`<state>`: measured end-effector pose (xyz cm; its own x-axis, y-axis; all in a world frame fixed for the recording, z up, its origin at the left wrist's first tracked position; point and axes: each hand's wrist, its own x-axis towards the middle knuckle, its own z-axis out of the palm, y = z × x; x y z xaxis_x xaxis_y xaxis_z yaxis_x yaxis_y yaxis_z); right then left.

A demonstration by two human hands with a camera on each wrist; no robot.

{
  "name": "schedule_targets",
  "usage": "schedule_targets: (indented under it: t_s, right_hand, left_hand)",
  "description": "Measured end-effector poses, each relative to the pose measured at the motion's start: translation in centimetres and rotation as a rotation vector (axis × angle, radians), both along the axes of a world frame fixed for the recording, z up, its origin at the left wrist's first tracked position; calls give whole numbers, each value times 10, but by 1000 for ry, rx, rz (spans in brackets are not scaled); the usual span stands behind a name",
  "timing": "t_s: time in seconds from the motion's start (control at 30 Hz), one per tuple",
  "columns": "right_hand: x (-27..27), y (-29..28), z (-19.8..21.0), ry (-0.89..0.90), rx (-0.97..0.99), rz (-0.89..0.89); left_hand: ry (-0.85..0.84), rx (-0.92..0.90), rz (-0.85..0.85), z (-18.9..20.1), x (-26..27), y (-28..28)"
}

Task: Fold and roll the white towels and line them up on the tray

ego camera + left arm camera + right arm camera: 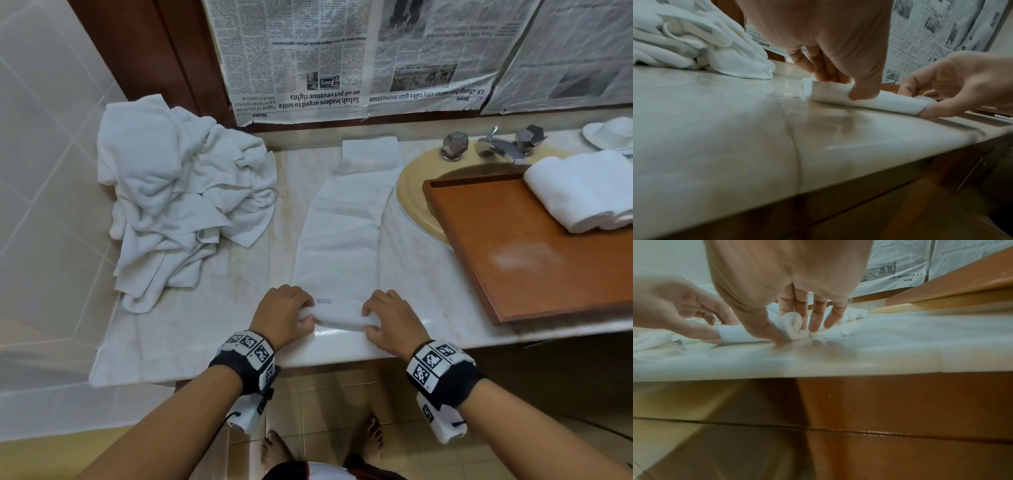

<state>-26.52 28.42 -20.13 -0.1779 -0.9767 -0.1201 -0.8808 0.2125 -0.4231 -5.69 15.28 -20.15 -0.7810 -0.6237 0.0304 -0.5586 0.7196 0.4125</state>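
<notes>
Head view: a long folded towel (342, 222) lies flat on the marble counter (205, 325), its near end rolled up a little way. The left hand (282, 315) and right hand (390, 320) each pinch one end of the roll between thumb and curled fingers. A heap of loose towels (178, 195) sits at the counter's left. A wooden tray (534, 260) rests over the basin (414, 205) on the right, holding rolled towels (582, 192) at its far end. Taps (493, 145) stand behind; newspaper (342, 58) covers the wall.

Left wrist view: the left hand's thumb (861, 95) and fingers clamp the roll (869, 99).

Right wrist view: the right hand's fingers (818, 316) curl over the roll's spiral end (793, 326), thumb in front.
</notes>
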Motion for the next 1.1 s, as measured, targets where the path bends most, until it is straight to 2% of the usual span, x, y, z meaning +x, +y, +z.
schedule_targets:
  t_s: [0.13,0.27,0.33,0.4,0.47,0.57,0.7,0.83,1.0,1.1]
  right_hand:
    - [-8,-9,2,-241,-30,-147]
    - [-10,-17,8,-324,30,-267]
    - [-7,-20,9,-349,49,-340]
    - [-5,-23,8,-392,30,-437]
    - [0,-27,6,-307,12,-478]
    - [13,-29,5,-44,-79,-370]
    - [28,-21,1,93,-160,-174]
    - [28,-10,0,156,-126,-102]
    - [22,-10,-3,302,-72,23]
    - [17,-14,-3,245,-86,21]
  left_hand:
    - [-18,200,133,14,-5,-7]
    - [12,276,296,12,-12,-12]
    - [6,273,331,9,-16,-14]
    - [13,195,329,8,-20,-17]
    - [40,177,326,7,-20,-19]
    - [100,152,245,5,-15,-16]
    - [185,-33,18,-10,-4,-5]
    - [178,-102,-77,-17,0,-3]
    - [76,-183,-152,-11,-3,-9]
    - [36,-190,-137,-4,-6,-11]
